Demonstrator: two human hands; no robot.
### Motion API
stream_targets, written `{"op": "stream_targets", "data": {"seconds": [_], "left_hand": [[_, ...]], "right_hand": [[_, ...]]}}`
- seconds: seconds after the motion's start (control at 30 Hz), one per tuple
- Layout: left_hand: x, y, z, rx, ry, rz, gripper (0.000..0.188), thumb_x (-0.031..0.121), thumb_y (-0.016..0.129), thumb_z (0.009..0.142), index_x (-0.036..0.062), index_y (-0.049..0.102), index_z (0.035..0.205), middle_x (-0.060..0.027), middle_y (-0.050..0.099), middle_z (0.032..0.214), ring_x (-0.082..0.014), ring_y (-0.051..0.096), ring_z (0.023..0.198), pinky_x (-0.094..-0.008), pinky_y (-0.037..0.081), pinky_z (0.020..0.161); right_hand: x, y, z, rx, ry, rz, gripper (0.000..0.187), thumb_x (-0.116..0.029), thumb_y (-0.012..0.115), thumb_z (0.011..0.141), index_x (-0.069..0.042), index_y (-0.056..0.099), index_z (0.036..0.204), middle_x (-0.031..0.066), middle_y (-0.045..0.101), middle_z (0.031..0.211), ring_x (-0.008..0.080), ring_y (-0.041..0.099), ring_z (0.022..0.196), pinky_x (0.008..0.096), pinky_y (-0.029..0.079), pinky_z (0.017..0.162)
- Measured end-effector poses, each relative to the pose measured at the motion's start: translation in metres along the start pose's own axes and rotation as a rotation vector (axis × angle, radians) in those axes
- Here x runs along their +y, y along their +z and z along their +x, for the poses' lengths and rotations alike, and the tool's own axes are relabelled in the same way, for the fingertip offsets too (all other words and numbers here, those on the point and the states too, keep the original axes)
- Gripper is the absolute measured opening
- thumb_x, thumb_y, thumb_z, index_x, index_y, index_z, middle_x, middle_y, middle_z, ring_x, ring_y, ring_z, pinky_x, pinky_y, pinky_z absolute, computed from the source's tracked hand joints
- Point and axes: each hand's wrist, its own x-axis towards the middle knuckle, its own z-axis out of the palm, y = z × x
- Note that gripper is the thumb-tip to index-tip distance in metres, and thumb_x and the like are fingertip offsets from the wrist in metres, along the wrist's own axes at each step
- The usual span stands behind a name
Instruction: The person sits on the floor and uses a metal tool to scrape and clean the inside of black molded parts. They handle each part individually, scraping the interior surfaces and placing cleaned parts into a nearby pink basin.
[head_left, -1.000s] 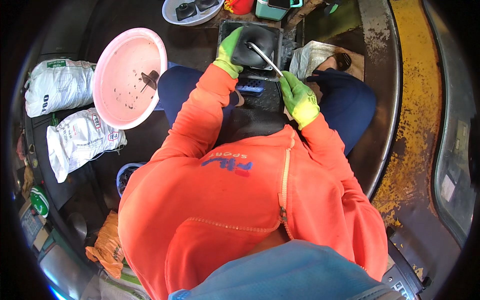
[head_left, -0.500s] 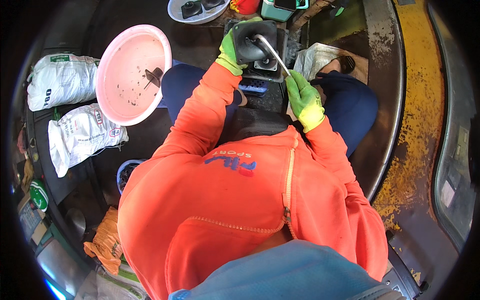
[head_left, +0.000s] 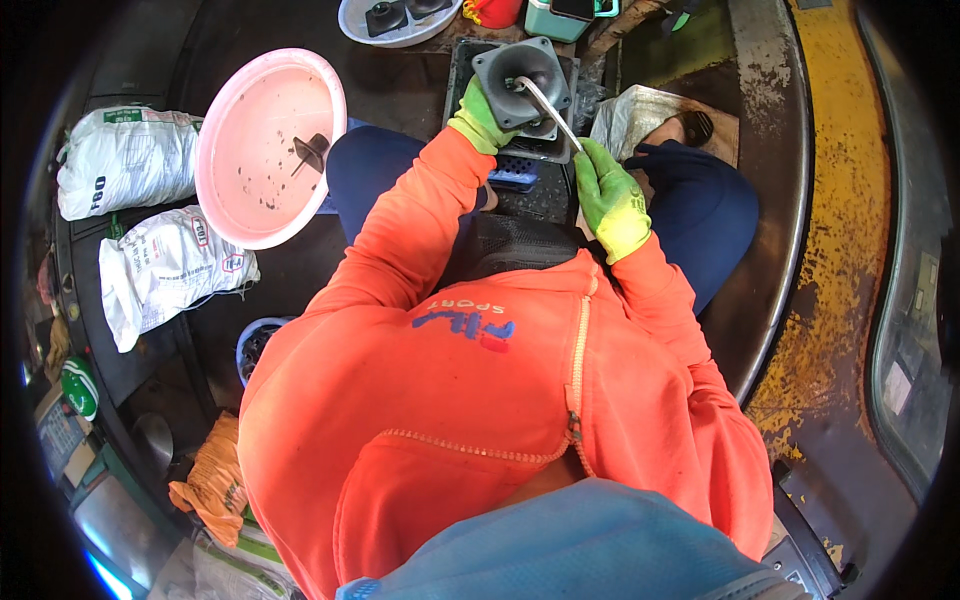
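My left hand [head_left: 482, 118], in a green and yellow glove, grips a dark grey horn-shaped plastic part [head_left: 497, 78] with a square flange by its left side. The wide mouth of the horn faces up toward me. In my right hand [head_left: 612, 200], gloved the same way, is a thin pale rod [head_left: 556, 119]. Its curved tip reaches into the horn's throat, where the very end is hidden. Below the horn lies a black tray [head_left: 461, 72] with another dark part in it, mostly covered.
At the left, a pink basin [head_left: 232, 92] holds a small dark piece and crumbs. White sacks [head_left: 130, 165] lie beyond it. A white basin [head_left: 392, 40] with black parts stands at the far side, near a teal container [head_left: 548, 24]. A metal rim curves along the right.
The horn has turned in my left hand, so its flange sits at a different angle and its mouth faces me more. My right hand and the rod stay nearly in place.
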Motion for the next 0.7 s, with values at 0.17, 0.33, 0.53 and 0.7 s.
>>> {"op": "stream_targets", "data": {"seconds": [0.17, 0.33, 0.53, 0.7], "left_hand": [[0.022, -0.002, 0.009, 0.077, 0.120, 0.523, 0.020, 0.016, 0.073, 0.076, 0.0073, 0.062, 0.090, -0.0060, 0.065, 0.086, -0.0211, 0.064, 0.077, -0.0300, 0.051, 0.069], [0.032, 0.005, 0.009, 0.126, 0.131, 0.574, 0.022, 0.018, 0.077, 0.070, 0.0081, 0.065, 0.085, -0.0064, 0.067, 0.081, -0.0228, 0.065, 0.074, -0.0319, 0.052, 0.068], [0.023, -0.002, 0.006, 0.171, 0.167, 0.514, 0.032, 0.022, 0.082, 0.067, 0.0067, 0.067, 0.091, -0.0064, 0.069, 0.086, -0.0219, 0.067, 0.080, -0.0319, 0.053, 0.074], [0.017, 0.000, 0.003, 0.191, 0.135, 0.529, 0.036, 0.025, 0.080, 0.068, 0.0082, 0.066, 0.096, -0.0059, 0.069, 0.089, -0.0217, 0.067, 0.083, -0.0337, 0.052, 0.076]], "right_hand": [[-0.012, -0.014, -0.012, 0.294, -0.228, 0.186, 0.028, -0.007, 0.050, 0.095, 0.002, 0.056, 0.121, 0.0165, 0.066, 0.103, 0.0232, 0.065, 0.092, 0.0314, 0.050, 0.079], [-0.014, -0.006, -0.001, 0.146, -0.189, 0.038, 0.028, -0.009, 0.049, 0.094, 0.002, 0.054, 0.119, 0.0195, 0.064, 0.104, 0.0323, 0.064, 0.092, 0.0334, 0.049, 0.083], [-0.007, -0.012, -0.003, 0.215, -0.169, 0.103, 0.030, -0.008, 0.051, 0.095, 0.001, 0.053, 0.123, 0.0186, 0.065, 0.099, 0.0281, 0.066, 0.087, 0.0325, 0.050, 0.076], [-0.009, -0.001, -0.001, 0.177, -0.429, 0.343, 0.038, -0.006, 0.049, 0.094, 0.000, 0.047, 0.131, 0.0139, 0.063, 0.101, 0.0229, 0.061, 0.078, 0.0315, 0.049, 0.069]]}}
